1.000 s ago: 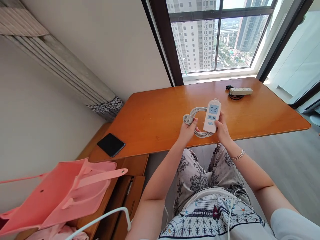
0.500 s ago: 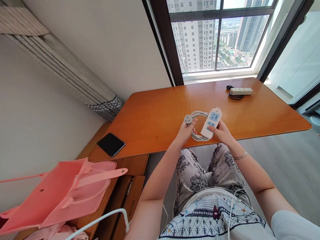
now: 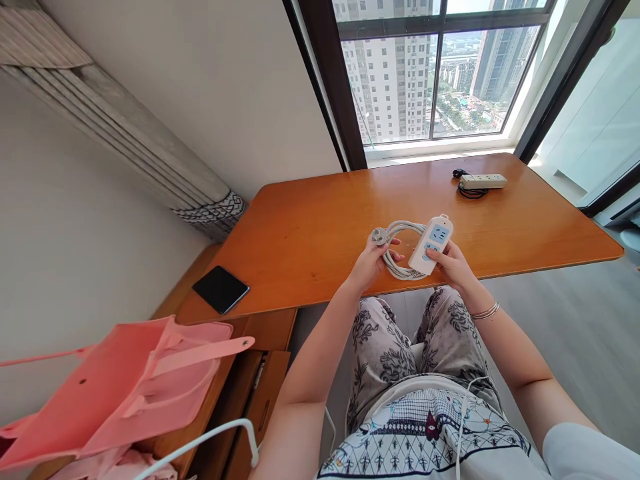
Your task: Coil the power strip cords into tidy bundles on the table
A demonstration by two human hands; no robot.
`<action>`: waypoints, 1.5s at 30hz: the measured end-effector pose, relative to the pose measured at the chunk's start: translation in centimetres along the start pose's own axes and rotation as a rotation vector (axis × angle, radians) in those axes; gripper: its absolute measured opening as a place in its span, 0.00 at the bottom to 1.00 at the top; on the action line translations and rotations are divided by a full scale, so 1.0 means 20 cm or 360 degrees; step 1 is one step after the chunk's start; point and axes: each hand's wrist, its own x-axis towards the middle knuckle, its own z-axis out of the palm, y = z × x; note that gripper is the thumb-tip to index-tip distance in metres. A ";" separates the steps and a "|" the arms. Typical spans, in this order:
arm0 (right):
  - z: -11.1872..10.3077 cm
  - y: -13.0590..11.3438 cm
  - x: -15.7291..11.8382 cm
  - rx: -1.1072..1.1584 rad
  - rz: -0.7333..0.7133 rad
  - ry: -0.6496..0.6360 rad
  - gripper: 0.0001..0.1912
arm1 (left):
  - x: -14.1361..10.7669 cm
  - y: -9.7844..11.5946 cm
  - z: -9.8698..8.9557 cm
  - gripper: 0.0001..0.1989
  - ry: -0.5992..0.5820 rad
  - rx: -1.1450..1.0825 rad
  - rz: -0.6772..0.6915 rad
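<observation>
A white power strip (image 3: pixel 424 259) with blue socket faces is gripped by my right hand (image 3: pixel 451 265), the thumb lying across its lower socket. Its white cord (image 3: pixel 399 272) is looped in a coil between my hands. My left hand (image 3: pixel 370 265) holds the coil's left side by the plug (image 3: pixel 379 236), whose prongs face up. Both hands are just above the near edge of the wooden table (image 3: pixel 310 227).
A second power strip (image 3: pixel 483 181) with a black cord lies at the table's far right. A dark tablet (image 3: pixel 221 289) rests at the left corner. Beside it, a pink bag (image 3: pixel 150 380) and a white curved tube (image 3: pixel 210 433) stand at lower left.
My right hand has shifted slightly right with the power strip, widening the gap between my hands. The left hand's fingers have loosened a little around the cord.
</observation>
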 end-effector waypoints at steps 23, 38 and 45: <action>-0.02 0.04 -0.01 0.0008 -0.0038 0.0066 0.29 | 0.06 -0.04 0.03 0.09 0.0234 -0.0443 -0.0335; -0.45 -0.06 0.28 0.0360 -0.0020 0.1010 0.15 | 0.14 -0.10 0.05 0.21 0.0563 -0.0094 -0.0195; -0.78 -0.24 0.43 0.0323 -0.0080 0.1610 0.12 | 0.16 -0.17 -0.03 0.15 0.0449 0.0079 -0.0071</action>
